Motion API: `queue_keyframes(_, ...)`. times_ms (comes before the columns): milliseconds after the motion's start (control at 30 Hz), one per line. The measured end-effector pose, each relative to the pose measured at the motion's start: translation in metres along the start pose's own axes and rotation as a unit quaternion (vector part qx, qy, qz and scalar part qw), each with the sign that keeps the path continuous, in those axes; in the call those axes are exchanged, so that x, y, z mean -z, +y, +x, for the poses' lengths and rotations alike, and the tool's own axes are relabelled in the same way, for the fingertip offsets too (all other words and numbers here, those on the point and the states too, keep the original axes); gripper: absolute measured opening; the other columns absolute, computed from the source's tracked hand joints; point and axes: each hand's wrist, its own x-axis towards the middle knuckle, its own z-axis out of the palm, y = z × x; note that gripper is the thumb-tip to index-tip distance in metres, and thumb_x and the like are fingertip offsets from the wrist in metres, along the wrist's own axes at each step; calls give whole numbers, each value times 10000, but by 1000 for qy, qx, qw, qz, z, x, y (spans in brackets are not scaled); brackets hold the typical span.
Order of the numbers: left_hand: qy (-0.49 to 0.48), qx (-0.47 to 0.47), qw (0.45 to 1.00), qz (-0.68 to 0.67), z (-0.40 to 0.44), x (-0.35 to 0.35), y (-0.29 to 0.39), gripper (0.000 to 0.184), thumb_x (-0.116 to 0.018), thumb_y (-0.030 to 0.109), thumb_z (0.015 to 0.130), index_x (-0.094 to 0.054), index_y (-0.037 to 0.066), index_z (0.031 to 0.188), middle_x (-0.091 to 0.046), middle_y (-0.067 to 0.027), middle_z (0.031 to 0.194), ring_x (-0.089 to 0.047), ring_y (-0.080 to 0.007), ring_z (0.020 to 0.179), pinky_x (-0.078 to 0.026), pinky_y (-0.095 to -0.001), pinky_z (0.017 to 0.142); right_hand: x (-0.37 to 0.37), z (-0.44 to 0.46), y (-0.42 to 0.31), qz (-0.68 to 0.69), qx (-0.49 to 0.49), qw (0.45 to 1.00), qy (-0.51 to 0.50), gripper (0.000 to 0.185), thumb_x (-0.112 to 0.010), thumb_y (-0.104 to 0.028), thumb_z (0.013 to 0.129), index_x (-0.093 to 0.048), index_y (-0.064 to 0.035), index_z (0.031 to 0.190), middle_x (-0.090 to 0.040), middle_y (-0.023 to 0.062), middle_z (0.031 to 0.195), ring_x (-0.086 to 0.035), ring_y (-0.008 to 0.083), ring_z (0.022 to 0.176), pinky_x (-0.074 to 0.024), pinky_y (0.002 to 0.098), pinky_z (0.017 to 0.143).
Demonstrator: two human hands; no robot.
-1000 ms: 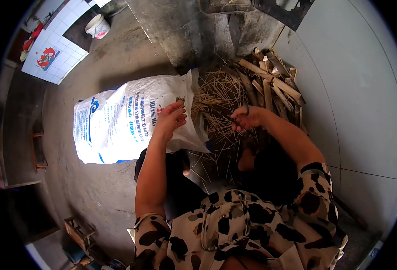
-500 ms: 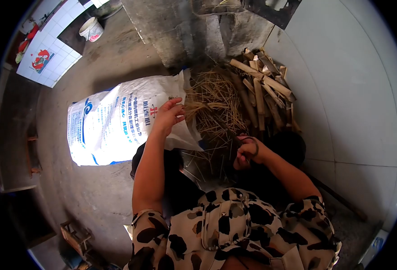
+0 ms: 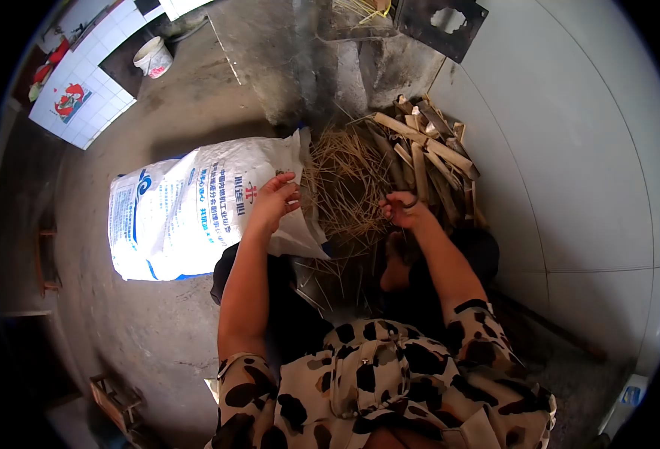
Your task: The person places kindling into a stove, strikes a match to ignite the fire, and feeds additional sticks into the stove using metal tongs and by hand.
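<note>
1. Dry stalks (image 3: 349,183): one loose heap on the floor, between one big white sack (image 3: 188,209) and one pile of wood pieces (image 3: 438,161), too jumbled to count.
2. Two hands. The left hand (image 3: 274,202) is over the sack near its end by the heap, fingers bent and a bit apart.
3. The right hand (image 3: 401,210) is by the heap's other side, fingers curled. I cannot tell if either hand pinches anything.
4. One bucket (image 3: 153,58) sits well apart.
</note>
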Motion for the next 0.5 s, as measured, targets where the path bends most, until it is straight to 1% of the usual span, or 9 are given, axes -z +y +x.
queue_keyframes(67, 6, 3, 1000, -7, -1, 4, 0, 327, -580, 114, 849, -522, 90, 1170, -564, -31, 992, -559, -147, 854, -496, -288, 723, -8, 16, 20, -8, -23, 1000, 18, 74, -532, -100, 828, -518, -27, 833, -589, 108, 812, -523, 169, 613, -468, 296, 586)
queue_keyframes(167, 1, -5, 1000, 4, 2, 8, -1, 356, -589, 151, 849, -519, 84, 1192, -564, -43, 1006, -568, -150, 864, -496, -290, 744, -13, 11, 51, -6, -1, 1000, -4, 84, -526, -98, 828, -532, -15, 817, -601, 119, 817, -543, 178, 638, -475, 303, 595)
queue_keyframes(267, 0, 0, 1000, 16, 5, 9, 3, 352, -591, 150, 848, -519, 82, 1186, -566, -41, 1004, -569, -150, 862, -500, -292, 737, -19, -7, 65, 19, -21, 1000, -14, 92, -524, -89, 818, -551, -1, 833, -620, 138, 848, -569, 193, 671, -482, 306, 600)
queue_keyframes(367, 2, 2, 1000, 9, 1, 5, 6, 354, -590, 151, 849, -516, 80, 1189, -566, -46, 1007, -569, -154, 864, -500, -292, 734, -27, -16, 55, 61, -34, 996, -62, 110, -516, -77, 806, -577, -15, 874, -630, 155, 886, -615, 241, 775, -502, 342, 653)
queue_keyframes(467, 1, 2, 1000, 1, -4, 2, 8, 346, -591, 122, 841, -520, 86, 1178, -564, -31, 997, -560, -142, 854, -491, -284, 730, -43, -31, 52, 80, -61, 989, -104, 228, -503, -60, 794, -559, -66, 1016, -611, 181, 977, -611, 314, 925, -511, 443, 752)
queue_keyframes(500, -1, 2, 1000, -4, -4, 4, 7, 345, -591, 124, 842, -520, 85, 1178, -563, -33, 999, -560, -143, 856, -491, -284, 731, -50, -37, 53, 69, -61, 991, -99, 280, -497, -52, 791, -525, -98, 1066, -592, 194, 1019, -590, 337, 971, -499, 482, 775)
